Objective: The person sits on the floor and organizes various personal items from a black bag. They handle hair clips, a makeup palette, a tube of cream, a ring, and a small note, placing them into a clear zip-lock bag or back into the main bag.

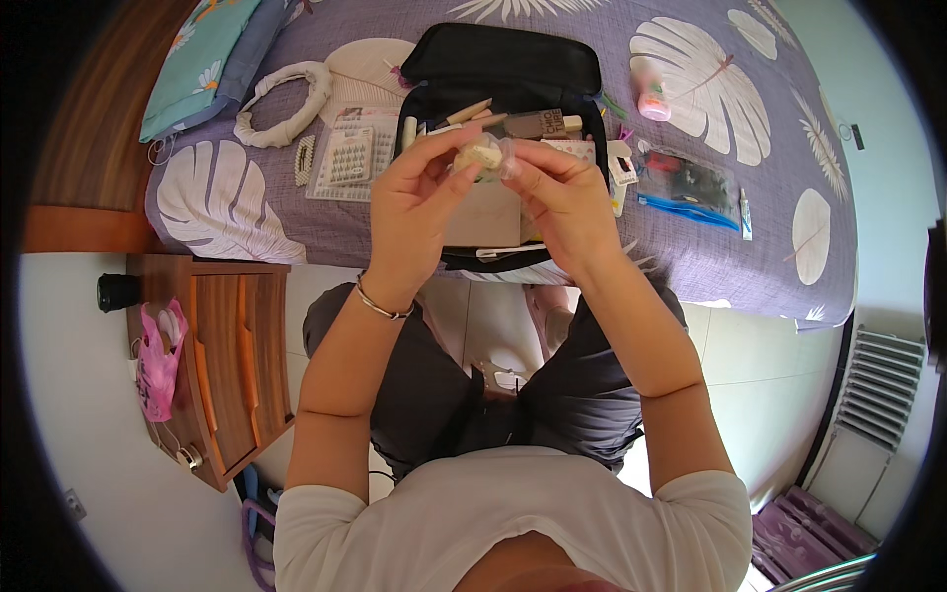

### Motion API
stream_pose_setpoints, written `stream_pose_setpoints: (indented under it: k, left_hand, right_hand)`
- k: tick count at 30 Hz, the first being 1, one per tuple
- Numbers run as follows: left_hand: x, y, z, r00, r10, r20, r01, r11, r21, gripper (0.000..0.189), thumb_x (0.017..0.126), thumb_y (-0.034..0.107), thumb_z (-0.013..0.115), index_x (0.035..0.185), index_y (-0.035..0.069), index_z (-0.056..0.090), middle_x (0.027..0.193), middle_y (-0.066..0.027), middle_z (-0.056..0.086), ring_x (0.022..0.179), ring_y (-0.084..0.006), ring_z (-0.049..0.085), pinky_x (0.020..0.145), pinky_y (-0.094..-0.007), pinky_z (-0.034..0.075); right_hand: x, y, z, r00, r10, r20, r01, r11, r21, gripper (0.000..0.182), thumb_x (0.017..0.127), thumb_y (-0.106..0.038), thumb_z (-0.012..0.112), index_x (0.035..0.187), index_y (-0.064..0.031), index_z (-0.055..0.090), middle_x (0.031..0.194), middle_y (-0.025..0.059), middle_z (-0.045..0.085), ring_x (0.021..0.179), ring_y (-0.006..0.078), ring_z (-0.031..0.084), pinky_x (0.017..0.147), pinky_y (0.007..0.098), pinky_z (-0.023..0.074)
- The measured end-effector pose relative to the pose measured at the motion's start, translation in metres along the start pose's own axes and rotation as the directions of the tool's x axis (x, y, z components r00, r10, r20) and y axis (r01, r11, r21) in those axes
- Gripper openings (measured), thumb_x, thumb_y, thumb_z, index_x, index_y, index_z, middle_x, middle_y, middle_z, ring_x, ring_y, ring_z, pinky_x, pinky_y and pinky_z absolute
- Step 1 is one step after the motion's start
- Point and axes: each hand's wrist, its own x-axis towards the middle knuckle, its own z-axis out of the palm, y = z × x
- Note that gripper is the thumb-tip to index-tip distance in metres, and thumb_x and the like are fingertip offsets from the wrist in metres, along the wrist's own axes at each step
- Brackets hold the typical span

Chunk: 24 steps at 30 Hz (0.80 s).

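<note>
Above an unzipped black case [503, 55] on the bed, my left hand [425, 192] and my right hand [558, 192] meet at a small clear plastic item [484, 155] with something pale inside. The fingertips of both hands pinch it, one hand on each side. What exactly it is cannot be told. In the case lie brush or pencil-like makeup tools [467, 112], a boxed cosmetic [536, 124] and a beige box [484, 218]. Trays of false eyelashes [351, 157] rest left of the case, beside a pearl hair clip [304, 159].
A padded cream headband [285, 103] lies on the patterned bedspread at the left. Right of the case are a pink-and-white bottle [654, 103], a blue-zip clear pouch [688, 192] and a small tube [746, 214]. A wooden drawer cabinet [237, 355] stands at lower left.
</note>
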Motion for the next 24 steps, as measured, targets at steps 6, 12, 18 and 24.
stream_pose_setpoints:
  k: [6, 12, 18, 24]
  left_hand:
    - [0.0, -0.004, 0.0, 0.999, -0.036, -0.015, 0.037, 0.999, 0.014, 0.028, 0.081, -0.005, 0.056, 0.108, -0.003, 0.055, 0.106, -0.0076, 0.056, 0.098, -0.0132, 0.053, 0.086, -0.0238, 0.042]
    - [-0.001, 0.002, 0.006, 0.995, -0.098, 0.003, 0.098, 0.994, 0.049, 0.027, 0.081, -0.002, 0.059, 0.108, -0.003, 0.055, 0.102, -0.0068, 0.059, 0.094, -0.012, 0.056, 0.082, -0.0232, 0.046]
    - [0.0, -0.006, 0.001, 0.987, -0.117, -0.11, 0.121, 0.992, 0.038, 0.023, 0.082, 0.001, 0.059, 0.104, -0.002, 0.056, 0.099, -0.0075, 0.059, 0.09, -0.0121, 0.058, 0.079, -0.0241, 0.048]
    - [0.005, -0.006, -0.004, 0.952, -0.244, -0.184, 0.198, 0.951, -0.237, 0.019, 0.084, 0.002, 0.054, 0.103, -0.001, 0.053, 0.099, -0.008, 0.057, 0.092, -0.0164, 0.058, 0.084, -0.0277, 0.048]
  right_hand:
    - [0.003, -0.003, -0.01, 0.999, -0.018, 0.037, 0.018, 1.0, -0.023, 0.017, 0.075, 0.0, 0.066, 0.092, 0.0019, 0.062, 0.091, 0.0054, 0.061, 0.082, 0.0107, 0.056, 0.076, 0.0226, 0.0441]
    - [0.002, -0.011, -0.01, 0.98, -0.195, 0.048, 0.198, 0.9, -0.388, 0.013, 0.074, 0.0, 0.063, 0.087, 0.0008, 0.06, 0.102, 0.0054, 0.058, 0.085, 0.0107, 0.055, 0.077, 0.0229, 0.0437]
    - [0.006, -0.013, -0.014, 0.972, -0.233, 0.008, 0.21, 0.862, -0.462, 0.011, 0.076, 0.0, 0.06, 0.086, 0.0014, 0.058, 0.098, 0.0067, 0.059, 0.081, 0.0106, 0.056, 0.074, 0.0225, 0.0451]
    - [0.01, -0.02, -0.019, 0.992, -0.127, -0.014, 0.123, 0.976, -0.181, 0.01, 0.081, -0.001, 0.054, 0.091, -0.0011, 0.054, 0.092, 0.0094, 0.061, 0.076, 0.0124, 0.059, 0.07, 0.0223, 0.0485]
